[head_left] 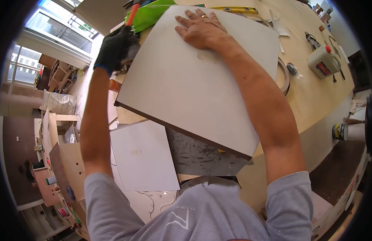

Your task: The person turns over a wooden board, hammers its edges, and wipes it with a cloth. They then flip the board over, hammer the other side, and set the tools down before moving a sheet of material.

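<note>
A large white board (pixel 186 92) with dark brown edging lies at an angle over the workbench. My right hand (pixel 204 30), bare with a ring on one finger, rests flat on its far part with the fingers spread. Just beyond the board's left edge, my left hand (pixel 115 46) wears a black glove with a blue cuff. Its fingers are wrapped round what looks like a hammer (pixel 133 15) with an orange handle; the tool's dark head is partly cut off at the top. A bright green sheet or bag (pixel 153 15) lies behind it.
A second white board (pixel 143 156) sits lower left, beside a grey smeared surface (pixel 202 154). Rolls of edging strip (pixel 284 78), a jug with a red cap (pixel 324 61) and a yellow spirit level (pixel 236 9) lie on the bench. A paint can (pixel 339 131) is at right.
</note>
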`<action>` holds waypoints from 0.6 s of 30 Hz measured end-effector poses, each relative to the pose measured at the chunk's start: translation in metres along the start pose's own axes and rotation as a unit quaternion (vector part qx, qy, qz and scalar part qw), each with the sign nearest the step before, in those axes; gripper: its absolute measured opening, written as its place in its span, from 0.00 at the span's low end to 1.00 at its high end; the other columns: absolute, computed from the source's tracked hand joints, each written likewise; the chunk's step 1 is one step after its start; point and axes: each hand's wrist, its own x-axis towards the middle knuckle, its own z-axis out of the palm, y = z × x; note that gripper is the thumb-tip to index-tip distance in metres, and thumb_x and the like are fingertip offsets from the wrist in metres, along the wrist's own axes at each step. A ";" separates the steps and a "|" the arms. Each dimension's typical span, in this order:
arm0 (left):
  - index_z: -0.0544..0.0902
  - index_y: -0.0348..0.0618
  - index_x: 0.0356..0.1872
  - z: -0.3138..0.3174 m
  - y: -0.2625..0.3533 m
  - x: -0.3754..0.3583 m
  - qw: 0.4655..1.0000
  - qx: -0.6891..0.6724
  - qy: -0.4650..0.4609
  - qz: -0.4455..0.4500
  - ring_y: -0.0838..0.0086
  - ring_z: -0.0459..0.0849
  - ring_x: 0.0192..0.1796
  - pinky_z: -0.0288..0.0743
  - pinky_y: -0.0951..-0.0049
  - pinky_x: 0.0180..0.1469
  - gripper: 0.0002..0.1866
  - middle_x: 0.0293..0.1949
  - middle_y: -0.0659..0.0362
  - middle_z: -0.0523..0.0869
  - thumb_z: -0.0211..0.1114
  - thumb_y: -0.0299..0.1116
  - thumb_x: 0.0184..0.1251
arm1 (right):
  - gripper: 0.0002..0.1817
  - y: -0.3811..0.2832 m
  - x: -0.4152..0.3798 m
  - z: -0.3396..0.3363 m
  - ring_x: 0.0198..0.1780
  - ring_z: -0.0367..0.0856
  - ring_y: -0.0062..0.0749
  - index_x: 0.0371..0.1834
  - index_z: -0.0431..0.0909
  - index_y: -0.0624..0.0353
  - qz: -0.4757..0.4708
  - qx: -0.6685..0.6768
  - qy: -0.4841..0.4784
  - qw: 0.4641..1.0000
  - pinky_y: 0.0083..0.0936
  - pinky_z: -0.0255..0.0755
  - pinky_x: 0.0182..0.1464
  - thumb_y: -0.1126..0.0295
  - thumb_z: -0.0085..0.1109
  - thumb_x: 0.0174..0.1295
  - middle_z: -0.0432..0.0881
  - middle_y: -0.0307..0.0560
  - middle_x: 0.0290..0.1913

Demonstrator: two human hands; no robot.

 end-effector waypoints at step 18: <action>0.79 0.48 0.63 -0.020 -0.033 -0.004 0.996 0.024 0.024 -0.078 0.84 0.67 0.14 0.59 0.80 0.13 0.23 0.22 0.64 0.76 0.65 0.45 0.71 | 0.30 -0.002 -0.004 0.001 0.82 0.43 0.39 0.78 0.57 0.36 0.015 0.001 -0.004 1.000 0.43 0.34 0.80 0.46 0.32 0.74 0.51 0.39 0.81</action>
